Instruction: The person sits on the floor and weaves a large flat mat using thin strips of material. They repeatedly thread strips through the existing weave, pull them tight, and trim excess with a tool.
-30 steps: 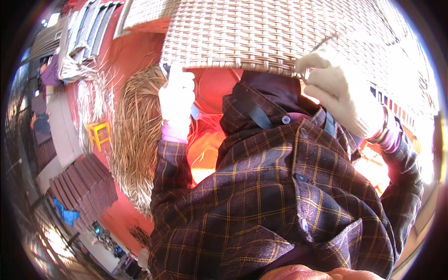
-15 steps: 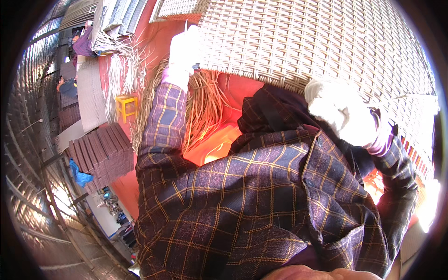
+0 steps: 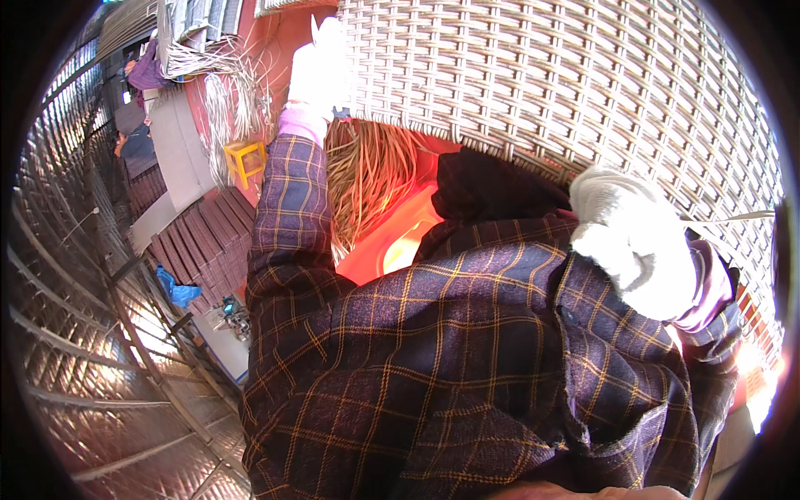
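A large panel of pale woven wicker fills the upper right. My left hand, in a white glove, is at the panel's left edge. Glare washes out its fingers, so its grip cannot be made out. A small dark thing shows beside that wrist. By the panel's near edge is my right hand, also white-gloved, its fingers curled closed. What they hold is hidden. A thin pale strand runs from behind this hand to the right, across the weave.
Brown loose strands hang under the panel's left part, beside an orange surface. Farther left are a yellow stool, a stack of brown panels, a blue plastic bag and pale strands. People are partly visible at the far left.
My right hand has moved down and slightly right, away from the panel's middle. The panel looks nearer and larger. My left hand stays at the panel's left edge, a little higher in view.
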Demonstrator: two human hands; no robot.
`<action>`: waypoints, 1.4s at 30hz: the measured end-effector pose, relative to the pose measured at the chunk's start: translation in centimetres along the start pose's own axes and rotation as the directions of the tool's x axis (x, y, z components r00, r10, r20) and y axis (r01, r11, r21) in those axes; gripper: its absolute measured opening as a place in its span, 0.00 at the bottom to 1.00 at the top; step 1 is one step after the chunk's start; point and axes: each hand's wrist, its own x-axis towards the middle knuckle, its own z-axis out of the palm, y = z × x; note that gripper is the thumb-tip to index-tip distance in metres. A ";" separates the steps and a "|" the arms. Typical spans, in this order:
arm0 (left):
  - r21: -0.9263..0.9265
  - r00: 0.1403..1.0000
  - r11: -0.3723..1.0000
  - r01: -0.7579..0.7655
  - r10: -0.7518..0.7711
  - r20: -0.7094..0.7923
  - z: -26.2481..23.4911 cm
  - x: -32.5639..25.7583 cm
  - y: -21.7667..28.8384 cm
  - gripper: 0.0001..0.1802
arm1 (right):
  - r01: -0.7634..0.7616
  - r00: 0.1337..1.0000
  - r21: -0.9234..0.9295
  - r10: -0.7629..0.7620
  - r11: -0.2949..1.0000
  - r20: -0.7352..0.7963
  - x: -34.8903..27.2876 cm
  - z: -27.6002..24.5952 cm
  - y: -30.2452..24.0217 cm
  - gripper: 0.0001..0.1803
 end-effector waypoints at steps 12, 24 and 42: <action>-0.021 0.975 0.975 0.222 -0.222 0.002 1.3 2.5 -1.4 0.17 | -0.251 0.959 -0.225 0.274 0.942 0.078 2.1 -1.1 -3.4 0.09; -0.940 0.940 0.096 -0.329 0.134 -0.315 -5.8 -9.6 11.9 0.24 | -0.195 0.978 -0.472 0.208 0.860 -0.026 7.3 5.6 -6.3 0.27; -0.578 0.883 -0.795 0.181 -0.127 0.452 11.7 -5.7 -3.7 0.24 | -0.647 0.762 0.181 0.636 0.741 0.121 6.0 9.9 -1.9 0.13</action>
